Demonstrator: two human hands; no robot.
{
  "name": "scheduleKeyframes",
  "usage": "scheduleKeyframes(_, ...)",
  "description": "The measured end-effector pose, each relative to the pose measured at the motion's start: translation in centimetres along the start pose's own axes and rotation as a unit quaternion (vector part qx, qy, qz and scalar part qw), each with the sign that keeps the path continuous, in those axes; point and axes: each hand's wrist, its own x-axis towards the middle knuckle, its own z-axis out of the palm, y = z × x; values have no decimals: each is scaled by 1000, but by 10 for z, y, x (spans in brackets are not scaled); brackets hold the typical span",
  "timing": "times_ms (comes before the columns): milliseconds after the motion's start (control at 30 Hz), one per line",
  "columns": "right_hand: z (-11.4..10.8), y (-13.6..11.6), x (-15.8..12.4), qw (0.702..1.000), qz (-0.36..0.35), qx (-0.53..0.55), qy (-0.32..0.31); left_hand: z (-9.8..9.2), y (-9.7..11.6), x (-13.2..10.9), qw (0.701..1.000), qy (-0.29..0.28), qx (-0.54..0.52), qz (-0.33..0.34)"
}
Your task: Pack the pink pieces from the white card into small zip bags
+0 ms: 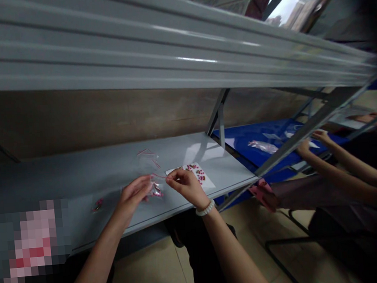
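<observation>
Clear plastic bag [156, 190] pinched in left grip [137, 194], red-edged film strip [158, 176] in closed right grip [178, 176], both held above grey metal shelf [79, 177].

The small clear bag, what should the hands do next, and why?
Probably press its top shut: the left hand and right hand both seem to pinch the small clear bag by its red edge, and something pink sits inside.
</observation>
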Motion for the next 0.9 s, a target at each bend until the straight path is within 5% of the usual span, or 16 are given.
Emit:
scheduleKeyframes(267, 1, -14, -4, 990, -90, -112, 8, -6, 6, -1, 995, 17, 54, 79)
scheduleKeyframes(567, 12, 9, 4, 992, 53, 111, -13, -8, 2, 2, 996, 82, 30, 22)
scheduleKeyframes(900, 10, 16, 5, 986, 94, 140, 11, -19, 5, 0, 997, 70, 44, 7)
